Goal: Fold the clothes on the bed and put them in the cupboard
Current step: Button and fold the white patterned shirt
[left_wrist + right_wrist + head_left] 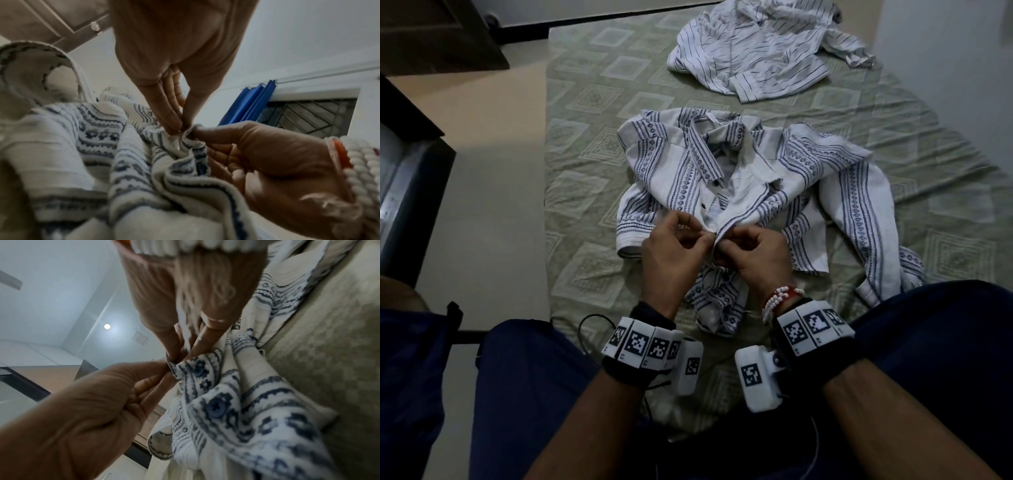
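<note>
A white shirt with blue patterned bands [674, 171] lies face up and open-collared in the middle of the bed [592, 102]. My left hand [705, 236] and right hand [722, 245] meet at its front placket, and each pinches one edge of the fabric between thumb and fingers. The left wrist view shows the left hand [174, 128] nipping the placket edge against the right hand [195, 131]. In the right wrist view the right hand [180, 356] holds the same edge above a blue button [216, 407]. A second, thin-striped white shirt [750, 51] lies crumpled at the bed's far end.
The bed's left edge borders pale floor [493, 205]. Dark wooden furniture [431, 34] stands at the far left, and a metal-edged piece [407, 192] is closer by. My knees in dark blue trousers [524, 394] rest at the bed's near end. A wall [945, 68] runs along the right.
</note>
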